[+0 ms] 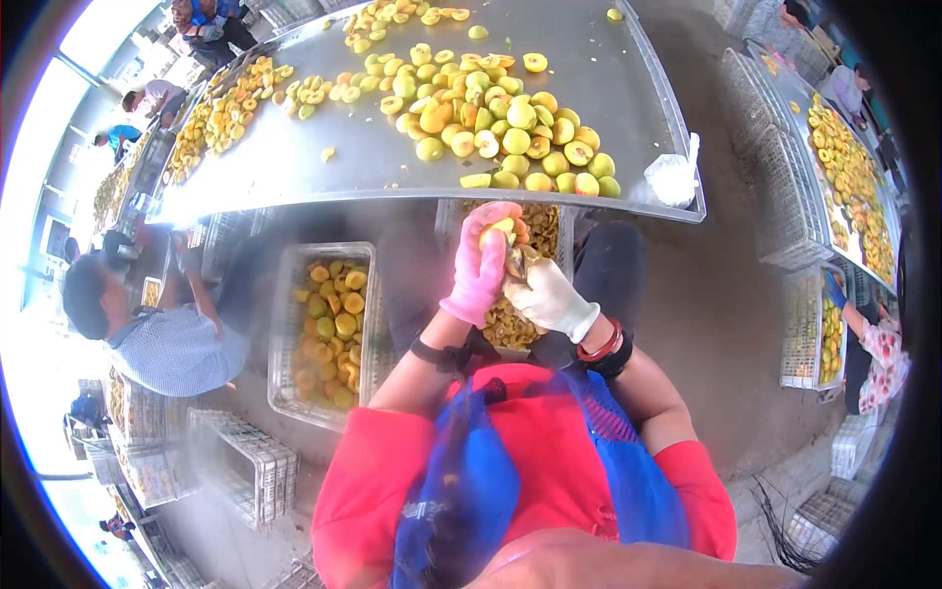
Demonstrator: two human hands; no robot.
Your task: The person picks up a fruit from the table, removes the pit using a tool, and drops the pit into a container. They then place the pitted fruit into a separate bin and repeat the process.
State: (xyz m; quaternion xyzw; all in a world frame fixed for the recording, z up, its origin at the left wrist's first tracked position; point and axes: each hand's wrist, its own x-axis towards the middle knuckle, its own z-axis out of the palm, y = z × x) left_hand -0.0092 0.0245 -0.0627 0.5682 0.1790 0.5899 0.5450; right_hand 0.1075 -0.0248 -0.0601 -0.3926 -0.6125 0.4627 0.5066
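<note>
My left hand (481,263), in a pink glove, is closed around a yellow fruit piece (500,228) just below the metal table's front edge. My right hand (549,294), in a white glove, presses against it from the right and grips a small tool (514,261) at the fruit; the tool's shape is hard to make out. Both hands hover over a crate of cut fruit pieces (510,319) between my knees. A pile of yellow-green whole and halved fruit (510,128) lies on the steel table (324,167) in front of me.
A plastic crate of fruit (329,329) stands on the floor to my left, beside a seated person in a grey shirt (167,344). A white bag (672,177) sits at the table's right corner. Another fruit-covered table (854,187) and stacked crates (800,187) are on the right.
</note>
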